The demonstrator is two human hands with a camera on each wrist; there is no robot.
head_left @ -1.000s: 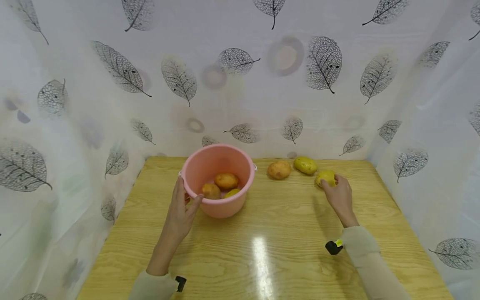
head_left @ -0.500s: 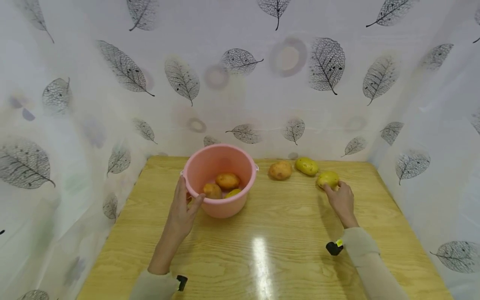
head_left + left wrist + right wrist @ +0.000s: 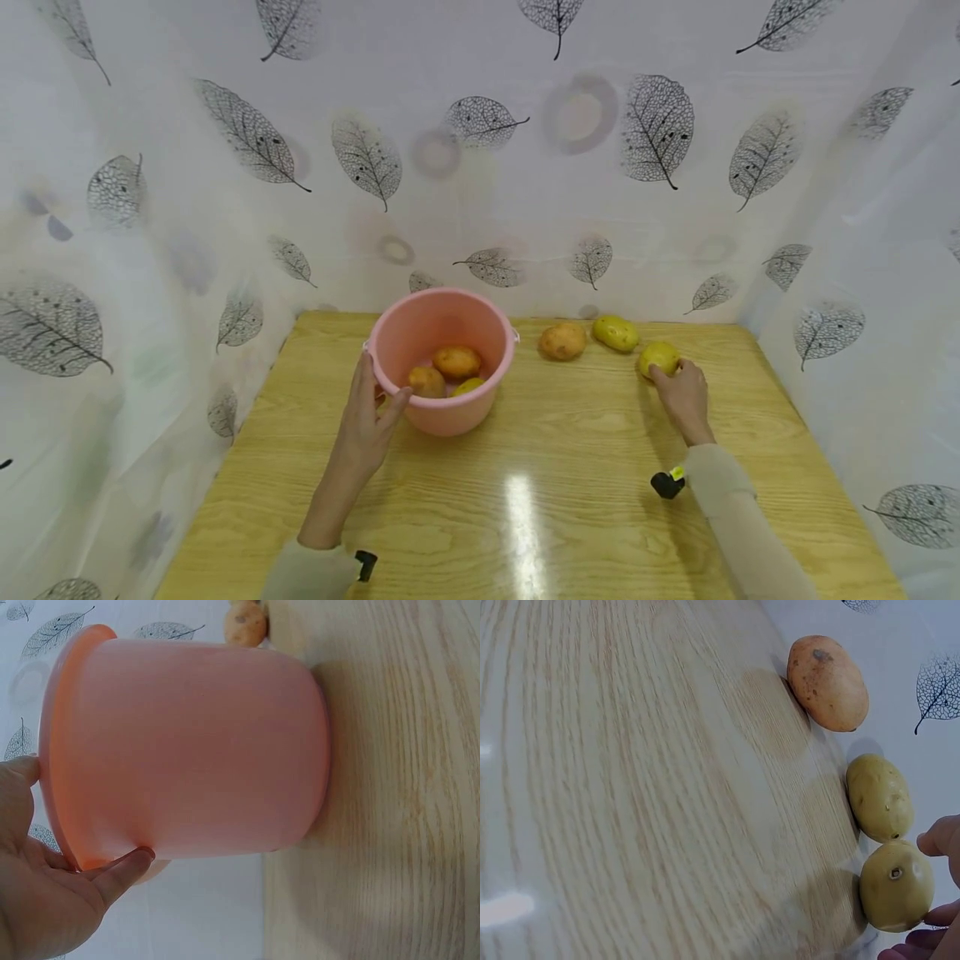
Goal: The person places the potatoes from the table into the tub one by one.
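Note:
My left hand (image 3: pixel 360 425) grips the near left rim of a pink plastic bucket (image 3: pixel 450 421), its thumb and fingers to either side of the edge, as the left wrist view (image 3: pixel 45 900) shows too. Inside the bucket lie two brownish potatoes (image 3: pixel 457 362) and a yellow one (image 3: pixel 468 386), partly hidden by the rim. At the right, my right hand (image 3: pixel 685 398) has thumb and fingertips around a yellow potato (image 3: pixel 657 357). In the right wrist view this yellow potato (image 3: pixel 897 889) overlaps the end of a second yellow potato (image 3: pixel 880 797).
A brown potato (image 3: pixel 562 342) sits toward the table's back edge, between the bucket and the yellow potatoes. The wood-grain table (image 3: pixel 570 500) ends at a white leaf-print curtain (image 3: pixel 480 200) behind and at both sides.
The right hand's thumb and fingers have shifted around the yellow potato, which has turned slightly in place. The left hand stays on the bucket rim. The head view has drifted slightly.

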